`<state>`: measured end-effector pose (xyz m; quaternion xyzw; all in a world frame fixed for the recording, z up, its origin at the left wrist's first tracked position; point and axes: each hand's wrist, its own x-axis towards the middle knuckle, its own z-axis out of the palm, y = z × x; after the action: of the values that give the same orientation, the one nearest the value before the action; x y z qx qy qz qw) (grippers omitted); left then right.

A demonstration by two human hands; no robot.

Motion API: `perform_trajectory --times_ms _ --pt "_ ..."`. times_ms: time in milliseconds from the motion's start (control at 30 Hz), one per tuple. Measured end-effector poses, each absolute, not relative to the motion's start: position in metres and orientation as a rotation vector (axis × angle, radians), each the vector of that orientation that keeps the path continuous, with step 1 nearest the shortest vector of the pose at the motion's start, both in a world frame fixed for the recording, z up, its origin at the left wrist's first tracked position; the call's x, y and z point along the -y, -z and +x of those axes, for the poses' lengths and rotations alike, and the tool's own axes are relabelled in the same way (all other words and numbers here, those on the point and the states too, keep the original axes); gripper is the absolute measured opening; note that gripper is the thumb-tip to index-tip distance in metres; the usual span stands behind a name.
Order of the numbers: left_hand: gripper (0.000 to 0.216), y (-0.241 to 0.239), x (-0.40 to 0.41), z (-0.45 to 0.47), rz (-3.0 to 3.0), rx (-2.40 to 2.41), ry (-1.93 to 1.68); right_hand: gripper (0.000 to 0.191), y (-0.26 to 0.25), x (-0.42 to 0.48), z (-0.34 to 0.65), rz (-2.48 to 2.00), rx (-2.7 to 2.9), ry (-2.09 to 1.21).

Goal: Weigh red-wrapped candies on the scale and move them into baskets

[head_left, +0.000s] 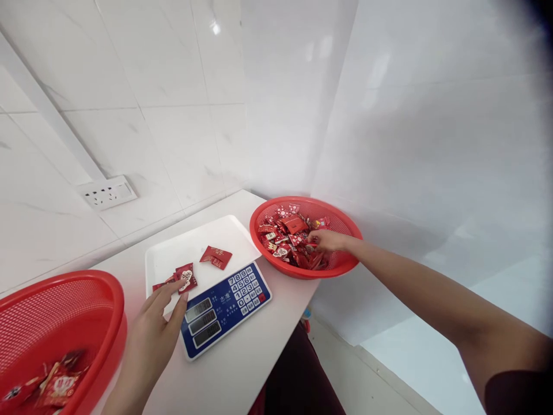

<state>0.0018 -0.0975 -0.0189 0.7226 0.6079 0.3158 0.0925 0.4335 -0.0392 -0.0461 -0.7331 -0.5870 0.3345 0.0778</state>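
Note:
A white weighing scale (168, 256) with a blue keypad panel (224, 302) sits on the white counter. Red sweet packets (216, 256) lie on its pan, some (184, 279) near the front left. My left hand (153, 331) rests at the pan's front edge, fingers stretched out, fingertips touching those packets. My right hand (326, 239) reaches into the red basket (345, 265) of red packets (287, 239) at the right, fingers curled among them; what they hold is hidden.
A second red basket (64, 308) with a few packets (56, 386) stands at the front left. A wall socket (107, 192) is on the tiled wall behind. The counter ends just right of the scale, with floor below.

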Motion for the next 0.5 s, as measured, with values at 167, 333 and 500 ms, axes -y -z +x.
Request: perform_trajectory --times_ms 167,333,500 --pt "0.035 0.018 0.102 0.000 2.113 -1.795 -0.951 0.043 0.020 0.050 0.447 -2.003 1.651 -1.117" --pt "0.037 0.019 0.105 0.002 2.111 -1.763 -0.941 0.068 0.012 0.059 0.441 -1.977 1.874 -1.272" --pt "0.037 0.021 0.105 0.004 2.123 -1.725 -0.944 0.069 0.036 0.053 0.422 -2.101 2.003 -1.181"
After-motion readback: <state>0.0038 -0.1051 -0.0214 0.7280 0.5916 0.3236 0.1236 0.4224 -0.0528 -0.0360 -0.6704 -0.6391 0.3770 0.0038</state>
